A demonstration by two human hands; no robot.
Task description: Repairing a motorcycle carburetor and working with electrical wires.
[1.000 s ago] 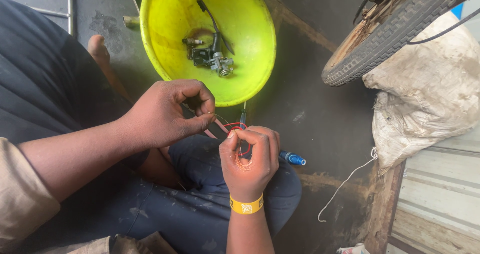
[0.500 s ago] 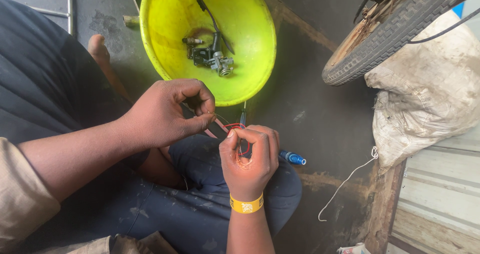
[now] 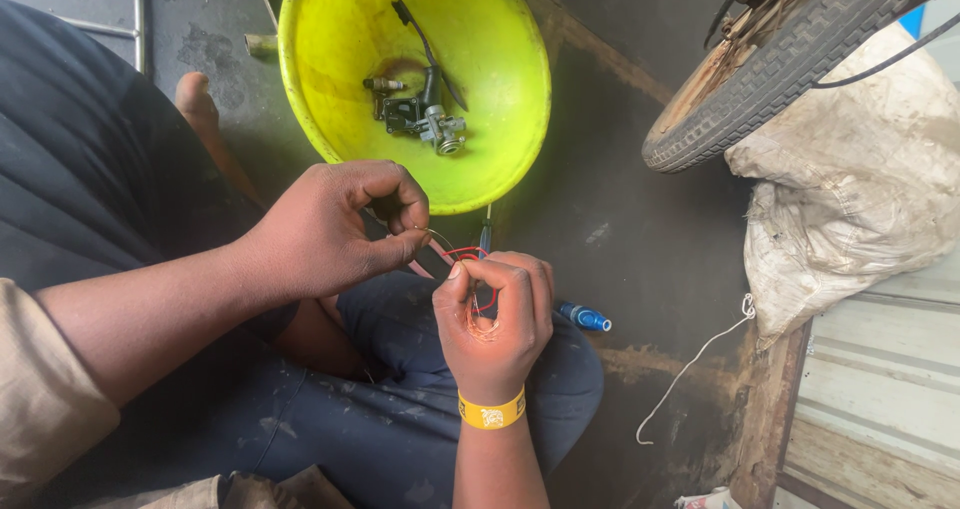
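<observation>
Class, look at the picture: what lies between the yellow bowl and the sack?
In the head view, a worn tyre hangs between the yellow bowl and the sack, over bare dark floor.

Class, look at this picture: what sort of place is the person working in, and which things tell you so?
Probably an informal vehicle repair spot on the ground. A worn tyre stands nearby, a yellow bowl holds greasy metal engine parts, and the hands work thin red wire.

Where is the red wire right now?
In the head view, centre frame: the red wire loops between the left hand and right hand, just below the yellow bowl.
</observation>
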